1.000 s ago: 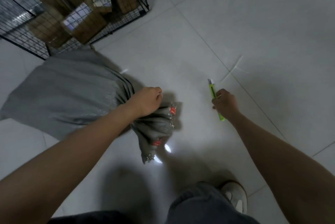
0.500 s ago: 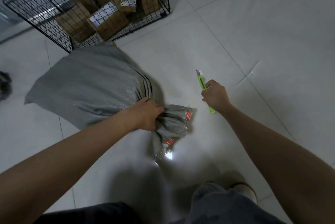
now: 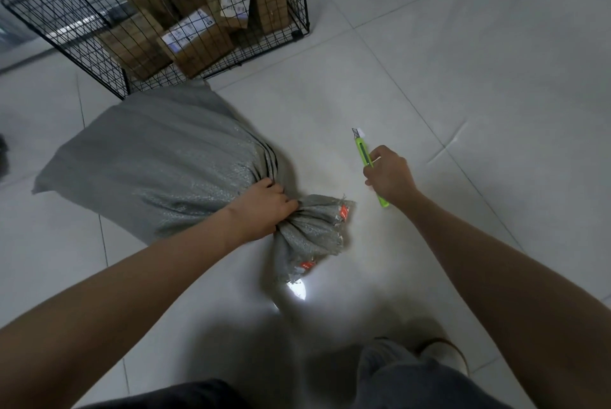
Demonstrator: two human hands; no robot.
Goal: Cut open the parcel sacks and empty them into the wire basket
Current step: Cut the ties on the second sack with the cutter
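Pale tiled floor (image 3: 463,44), glossy, crossed by grout lines, one glare patch beside the sack's mouth. Item: grey woven parcel sack (image 3: 158,170), full, laid on its side, far end reaching the foot of the wire basket (image 3: 66,21); actual contact cannot be confirmed. Neck bunched and uncut, frayed mouth with red tags fanned toward the person. Item: left hand (image 3: 264,210), fingers curled tight round the gathered neck. Item: right hand (image 3: 390,173), closed round a green utility knife (image 3: 362,150), blade extended and pointed away from the body, held apart from the sack. Item: cardboard parcels (image 3: 195,41), already lodged in the basket. Step judged: sack pinned for cutting, cut not yet made. The next move is judged to require the blade at the neck just beyond the gripping fingers, the stroke directed away from them. Open floor is offered right and ahead; the left is occupied by the sack, and a shoe (image 3: 443,355) is planted near the mouth.
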